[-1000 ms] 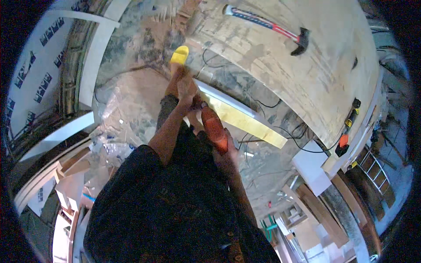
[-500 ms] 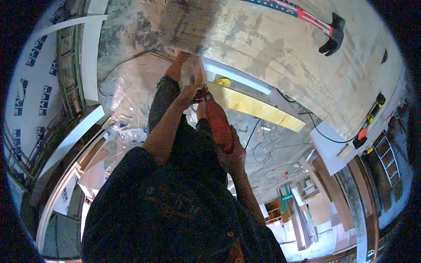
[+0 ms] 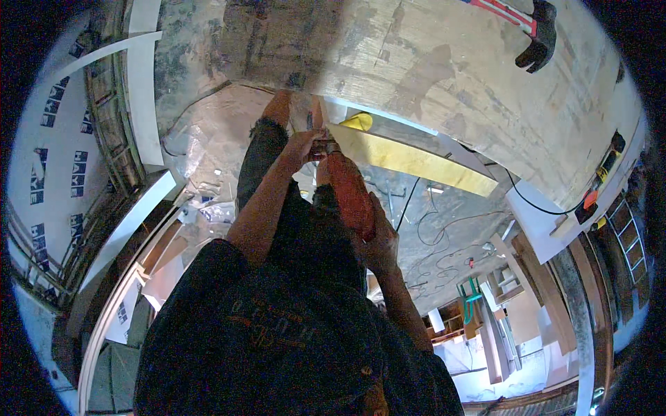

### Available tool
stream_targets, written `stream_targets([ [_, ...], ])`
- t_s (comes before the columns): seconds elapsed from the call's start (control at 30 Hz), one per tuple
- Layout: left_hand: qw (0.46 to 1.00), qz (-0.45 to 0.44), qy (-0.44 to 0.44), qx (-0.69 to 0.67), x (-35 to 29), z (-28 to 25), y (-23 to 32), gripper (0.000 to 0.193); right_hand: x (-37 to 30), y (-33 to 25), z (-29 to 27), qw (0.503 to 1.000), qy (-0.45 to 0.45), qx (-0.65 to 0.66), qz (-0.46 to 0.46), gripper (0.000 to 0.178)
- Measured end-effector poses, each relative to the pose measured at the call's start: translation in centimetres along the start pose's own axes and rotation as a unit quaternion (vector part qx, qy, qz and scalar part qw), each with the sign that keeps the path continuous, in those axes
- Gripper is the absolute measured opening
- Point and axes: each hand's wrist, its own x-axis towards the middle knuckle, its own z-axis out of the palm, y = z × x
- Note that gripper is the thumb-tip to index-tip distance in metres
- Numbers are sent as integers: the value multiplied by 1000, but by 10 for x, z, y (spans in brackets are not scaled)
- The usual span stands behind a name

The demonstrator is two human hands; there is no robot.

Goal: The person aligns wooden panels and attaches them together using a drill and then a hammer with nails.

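Both my hands are on a long red power tool (image 3: 352, 194) held slanting in front of my lap. Its kind is not plain; the body is rounded, with a metal-looking collar at the far end. My left hand (image 3: 304, 147) closes around the far end, by the collar, and hides most of its head. My right hand (image 3: 381, 243) wraps the near end of the red body from the right side. Just beyond the tool, a yellowish board (image 3: 423, 163) stretches out to the right, its left end close to the tool's head.
A wooden worktop (image 3: 395, 69) spans the far side, with a claw hammer (image 3: 538, 35) at its far right. A black cord (image 3: 538, 210) hangs off its right edge. A green stool-like frame (image 3: 470, 299) and leaning boards (image 3: 544, 291) stand at the lower right.
The view has shifted slightly, so the hammer sits nearer the upper right edge. My hands keep their hold on the red tool, with little visible movement.
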Motion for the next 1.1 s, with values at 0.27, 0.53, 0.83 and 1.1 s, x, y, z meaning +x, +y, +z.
stream_targets([
  [0.27, 1000, 0, -4, -7, 2, -2, -1, 30, 3, -5, 3, 999, -11, 11, 43, 80],
  [0.53, 965, 199, -21, 171, -14, -2, -11, 35, 29, -77, -9, 985, -91, -97, 111, 84],
  [0.83, 912, -59, -128, -385, -61, 61, -3, 31, 40, -96, -19, 990, -57, -53, 120, 79],
  [1.1, 934, -72, -76, -342, -54, 68, 4, 27, 40, -90, -14, 986, -41, -30, 159, 74],
])
